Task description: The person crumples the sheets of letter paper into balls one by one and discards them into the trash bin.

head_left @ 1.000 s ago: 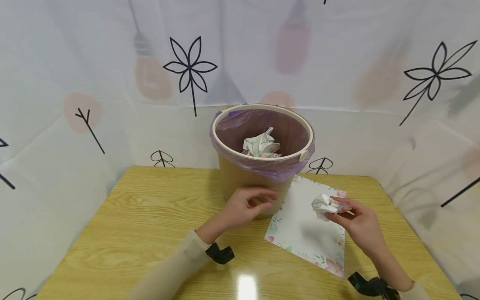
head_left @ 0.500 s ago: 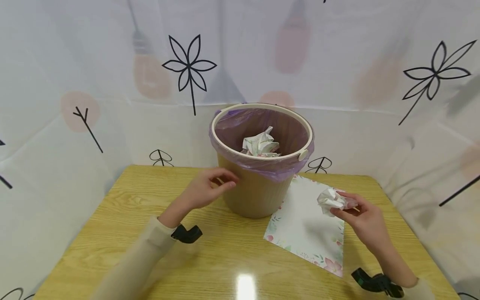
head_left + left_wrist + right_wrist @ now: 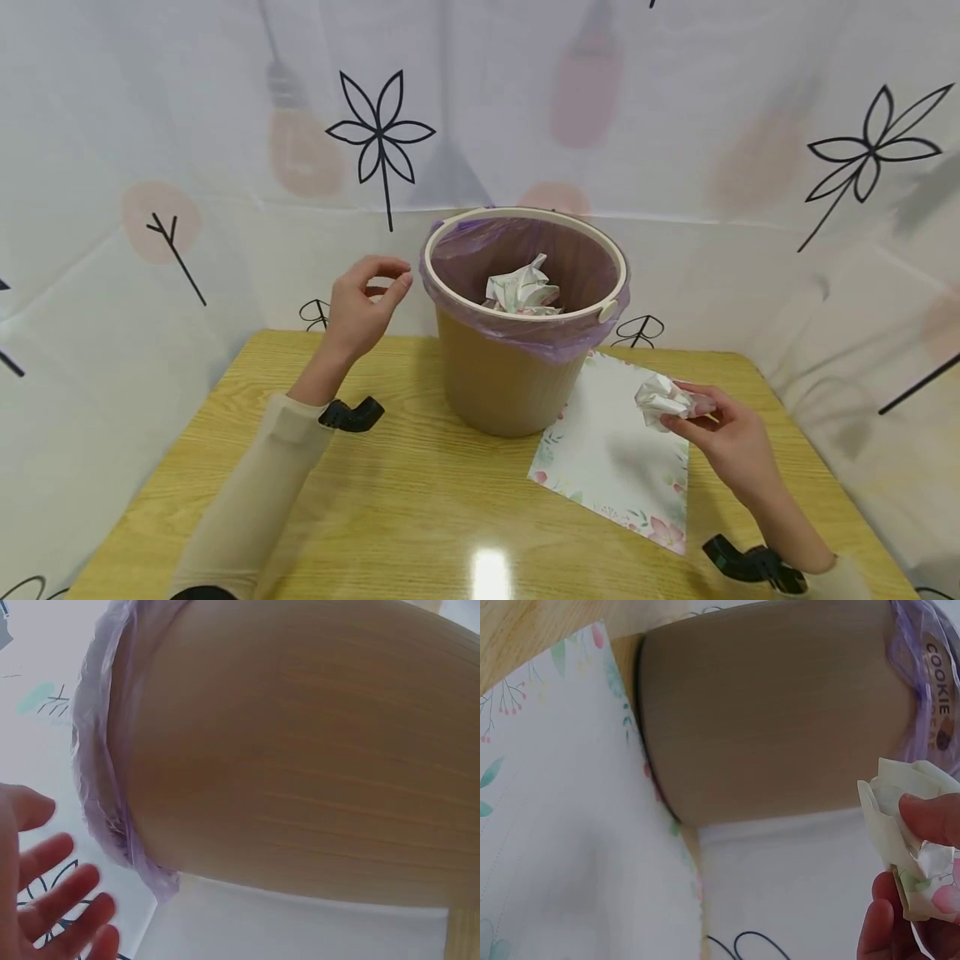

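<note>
A beige bin (image 3: pixel 502 379) stands at the back of the table, lined with a thin purple bag (image 3: pixel 547 337) folded over its rim. Inside lies crumpled floral paper (image 3: pixel 521 287). My left hand (image 3: pixel 366 304) is raised beside the bin's left rim, fingers loosely bent and holding nothing; the left wrist view shows those fingers (image 3: pixel 67 900) apart from the bag. On the right, my right hand (image 3: pixel 731 442) pinches a crumpled paper ball (image 3: pixel 662 402) between thumb and fingers. Beneath it, a flat sheet of flower-bordered paper (image 3: pixel 611 454) lies at the bin's right side.
The wooden table (image 3: pixel 360 500) carries the bin and the sheet. Close behind it hangs a pale cloth (image 3: pixel 225 108) printed with flowers and bulbs, which also closes off both sides. Each wrist wears a black camera mount (image 3: pixel 352 414).
My left hand has moved from the bin's front leftward and up to beside its rim. My right hand, with the paper ball, has shifted slightly right. Bin and sheet stay put.
</note>
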